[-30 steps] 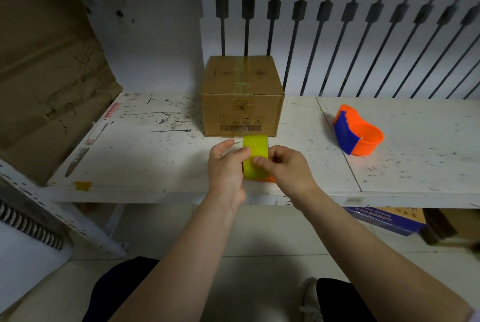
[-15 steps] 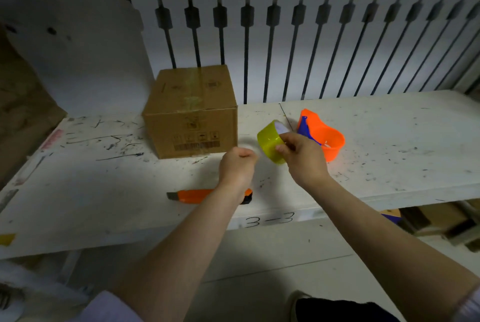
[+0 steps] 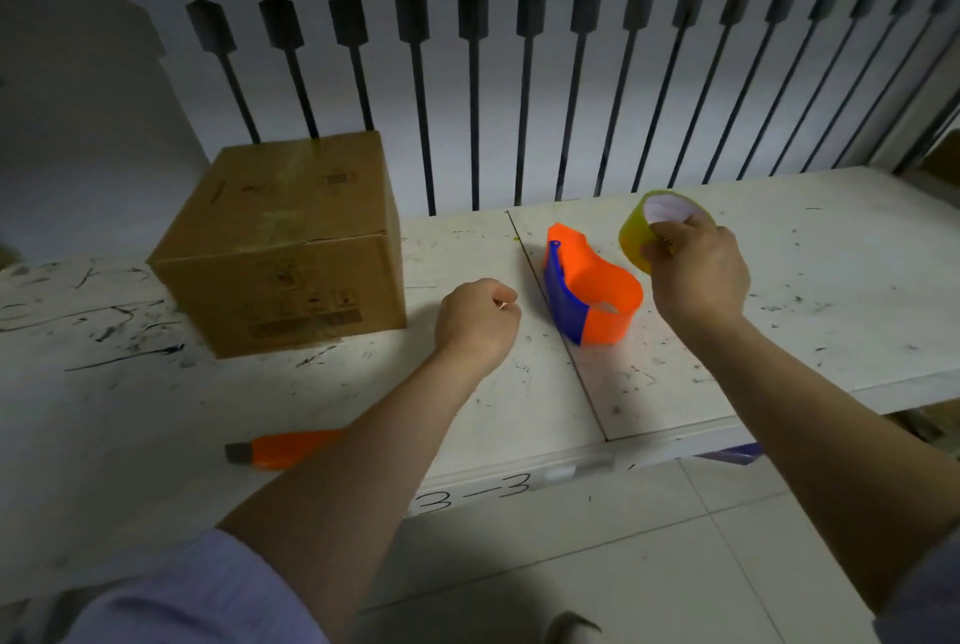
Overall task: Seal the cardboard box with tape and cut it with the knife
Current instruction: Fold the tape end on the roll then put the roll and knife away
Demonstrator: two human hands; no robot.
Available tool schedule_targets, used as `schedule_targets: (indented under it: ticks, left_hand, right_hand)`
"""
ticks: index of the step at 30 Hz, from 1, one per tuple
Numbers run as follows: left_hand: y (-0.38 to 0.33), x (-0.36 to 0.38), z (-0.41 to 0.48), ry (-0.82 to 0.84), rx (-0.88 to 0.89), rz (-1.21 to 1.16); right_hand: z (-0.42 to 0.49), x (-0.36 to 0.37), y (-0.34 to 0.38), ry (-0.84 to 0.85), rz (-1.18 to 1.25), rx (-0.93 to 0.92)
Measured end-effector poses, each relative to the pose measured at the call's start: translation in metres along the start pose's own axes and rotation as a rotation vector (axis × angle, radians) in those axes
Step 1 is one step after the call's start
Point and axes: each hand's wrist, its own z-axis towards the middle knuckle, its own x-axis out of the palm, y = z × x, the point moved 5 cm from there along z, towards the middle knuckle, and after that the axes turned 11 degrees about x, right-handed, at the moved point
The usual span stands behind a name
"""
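Observation:
The cardboard box (image 3: 291,248) stands closed at the back left of the white bench, with clear tape along its top seam. My right hand (image 3: 696,274) holds the yellow tape roll (image 3: 636,228) above the bench, to the right of the orange and blue tape dispenser (image 3: 592,295). My left hand (image 3: 480,321) is a closed fist between the box and the dispenser, with nothing visible in it. The orange utility knife (image 3: 285,448) lies near the bench's front edge, partly hidden under my left forearm.
The white bench (image 3: 805,311) is scuffed with black marks and has a seam running front to back beside the dispenser. A wall of black vertical bars (image 3: 524,72) rises behind it. Tiled floor shows below the front edge.
My right hand carried the tape roll away from the box to the right, past the dispenser. My left hand let go of the roll and closed into a fist. The view swung right.

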Motion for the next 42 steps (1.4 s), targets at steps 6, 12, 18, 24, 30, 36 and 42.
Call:
schedule_targets:
  ticks: [6,12,18,24,30,36,42]
  left_hand:
    - [0.001,0.020,0.003,-0.001,-0.015,0.017]
    - [0.003,0.024,0.001,-0.017,-0.018,0.046]
    - [0.000,0.020,-0.007,-0.012,-0.016,0.033]
    - [-0.005,0.001,-0.027,-0.027,-0.021,-0.013]
    - [0.007,-0.030,-0.063,-0.051,-0.061,-0.075]
    - [0.038,-0.066,-0.092,-0.115,-0.122,-0.103]
    - [0.073,-0.109,-0.112,-0.216,-0.185,-0.104]
  right_hand:
    - [0.007,0.025,-0.028,0.087,-0.091,0.078]
    - [0.002,0.050,-0.044,0.264,0.097,0.221]
    - [-0.010,0.041,-0.039,0.295,-0.108,0.117]
    - [-0.029,0.015,-0.027,0.111,-0.008,0.071]
    - [-0.071,0.001,0.010,0.104,0.116,-0.081]
    - [-0.131,0.011,0.068,0.293,0.185,-0.274]
    - [-0.194,0.043,0.118,0.638,0.045,-0.424]
